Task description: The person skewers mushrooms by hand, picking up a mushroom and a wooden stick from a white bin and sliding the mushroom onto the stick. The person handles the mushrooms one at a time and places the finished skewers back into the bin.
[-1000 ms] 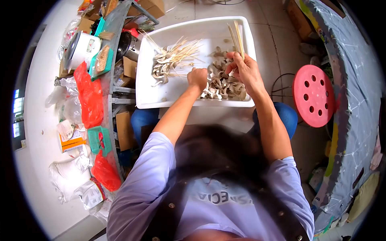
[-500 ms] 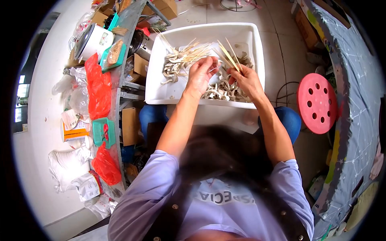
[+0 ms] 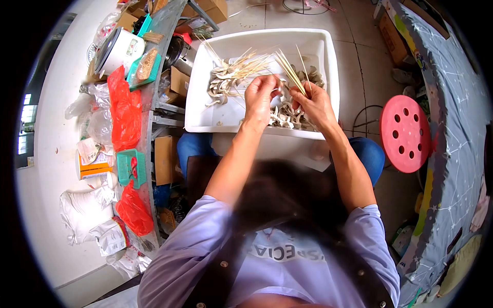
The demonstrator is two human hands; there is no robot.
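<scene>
My right hand (image 3: 315, 107) is closed around a bundle of thin bamboo skewers (image 3: 289, 69); one skewer sticks up apart from the others. Close beside it, my left hand (image 3: 261, 98) has thumb and fingers pinched together, and what they hold, if anything, is too small to make out. Both hands are over a white plastic tub (image 3: 192, 110). Skewers threaded with greyish-white curled pieces (image 3: 221, 84) lie at the tub's left. Loose curled pieces of the same kind (image 3: 290, 117) are heaped at its right, partly hidden by my hands.
A metal shelf (image 3: 148, 169) on the left carries red plastic bags (image 3: 125, 110), a green basket (image 3: 123, 169) and a white pot (image 3: 120, 54). To the right stand a red round stool (image 3: 405, 133) with holes and a cloth-covered table (image 3: 454, 154).
My left hand has moved slightly right, closer to my right hand, and its fingers are drawn together. The single skewer at the right hand now stands more upright and apart from the bundle.
</scene>
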